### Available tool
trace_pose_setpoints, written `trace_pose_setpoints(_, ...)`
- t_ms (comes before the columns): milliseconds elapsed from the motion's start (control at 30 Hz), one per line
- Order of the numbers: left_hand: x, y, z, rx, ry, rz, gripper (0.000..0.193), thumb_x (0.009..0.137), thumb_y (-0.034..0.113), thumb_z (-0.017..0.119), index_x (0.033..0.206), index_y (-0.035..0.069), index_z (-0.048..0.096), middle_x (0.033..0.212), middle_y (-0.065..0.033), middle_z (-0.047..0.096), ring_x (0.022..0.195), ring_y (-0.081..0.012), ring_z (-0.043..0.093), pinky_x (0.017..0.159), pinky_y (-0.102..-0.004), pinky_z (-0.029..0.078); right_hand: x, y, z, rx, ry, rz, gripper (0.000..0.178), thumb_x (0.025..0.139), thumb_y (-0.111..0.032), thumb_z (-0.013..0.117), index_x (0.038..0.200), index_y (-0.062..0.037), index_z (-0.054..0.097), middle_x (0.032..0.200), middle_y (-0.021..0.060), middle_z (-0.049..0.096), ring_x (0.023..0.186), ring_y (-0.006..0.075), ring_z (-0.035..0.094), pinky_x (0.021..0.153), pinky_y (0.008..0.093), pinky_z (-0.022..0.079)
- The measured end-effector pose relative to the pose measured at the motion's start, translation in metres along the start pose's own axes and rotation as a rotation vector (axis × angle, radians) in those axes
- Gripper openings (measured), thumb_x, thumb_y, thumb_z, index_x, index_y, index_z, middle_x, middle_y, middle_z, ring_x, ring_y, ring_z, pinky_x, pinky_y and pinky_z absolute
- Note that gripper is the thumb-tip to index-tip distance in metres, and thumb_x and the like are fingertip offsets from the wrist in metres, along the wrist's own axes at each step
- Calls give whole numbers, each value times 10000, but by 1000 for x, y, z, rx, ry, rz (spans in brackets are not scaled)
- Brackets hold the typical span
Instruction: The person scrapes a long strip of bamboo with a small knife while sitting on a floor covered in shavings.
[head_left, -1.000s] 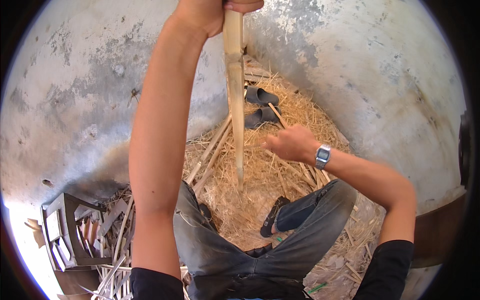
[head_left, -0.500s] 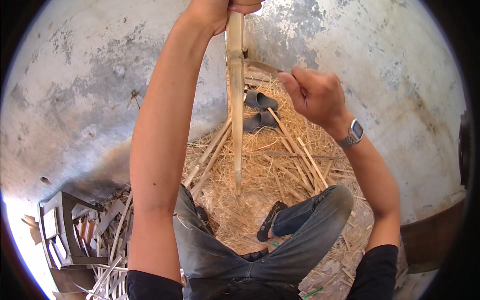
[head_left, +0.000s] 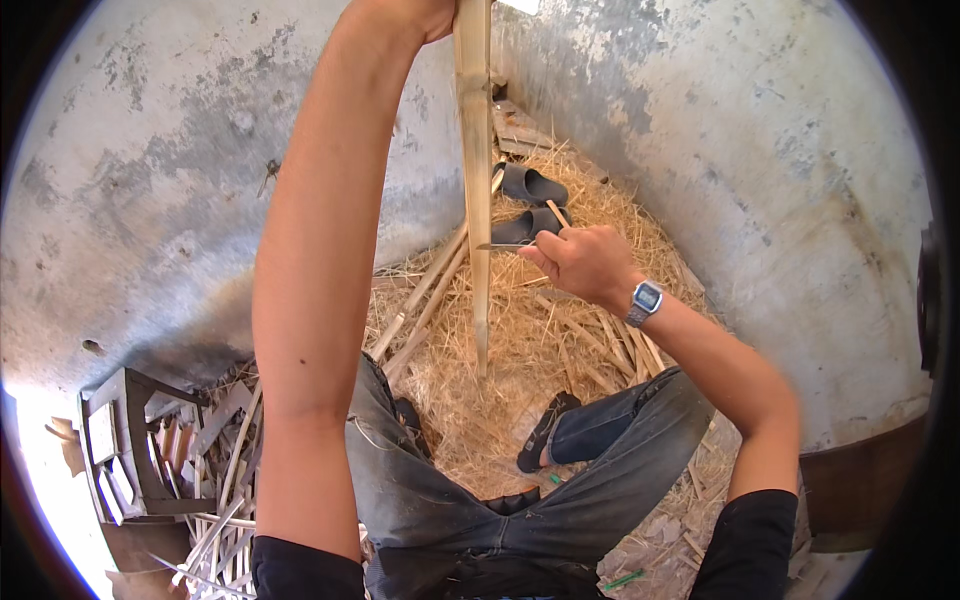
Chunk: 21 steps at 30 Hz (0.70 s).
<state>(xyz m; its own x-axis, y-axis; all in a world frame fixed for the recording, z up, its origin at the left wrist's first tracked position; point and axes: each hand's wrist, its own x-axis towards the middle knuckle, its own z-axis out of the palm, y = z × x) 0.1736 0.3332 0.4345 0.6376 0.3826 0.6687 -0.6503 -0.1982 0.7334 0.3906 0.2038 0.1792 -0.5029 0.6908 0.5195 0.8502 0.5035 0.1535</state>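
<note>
At the top edge my left hand is closed around the upper end of a long split bamboo strip, its fingers mostly out of the picture. The strip hangs nearly upright in front of me and tapers to a narrow lower end. My right hand, with a wristwatch on that wrist, grips a knife whose handle is hidden in the fist. Its thin blade points left and meets the right side of the strip, on the lower half.
Shavings cover the floor between my legs. Beyond lie dark slippers and loose bamboo sticks. At left, a wooden frame leans by a scrap heap. Weathered walls meet in a corner ahead.
My right hand has moved down along the strip with the knife, from near its upper joint to the lower half. My left hand has risen slightly, still holding the strip.
</note>
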Motion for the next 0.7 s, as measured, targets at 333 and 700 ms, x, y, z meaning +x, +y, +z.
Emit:
trace_pose_setpoints(333, 8, -13, -18, -78, -28, 9, 498, 1090, 627, 476, 783, 241, 413, 633, 91, 283, 483, -63, 236, 417, -254, 174, -70, -13, 113, 52, -157, 13, 516, 1079, -518, 548, 711, -159, 595, 472, 41, 519, 388, 228, 560, 360, 397, 389)
trace_pose_setpoints(700, -9, 1, -61, 27, 173, 88, 450, 1122, 559, 458, 850, 200, 438, 658, 77, 249, 483, -57, 215, 386, -225, 175, -96, -23, 138, 418, -448, 206, 522, 1074, -525, 526, 791, -134, 723, 634, 141, 665, 607, 372, 670, 585, 494, 514)
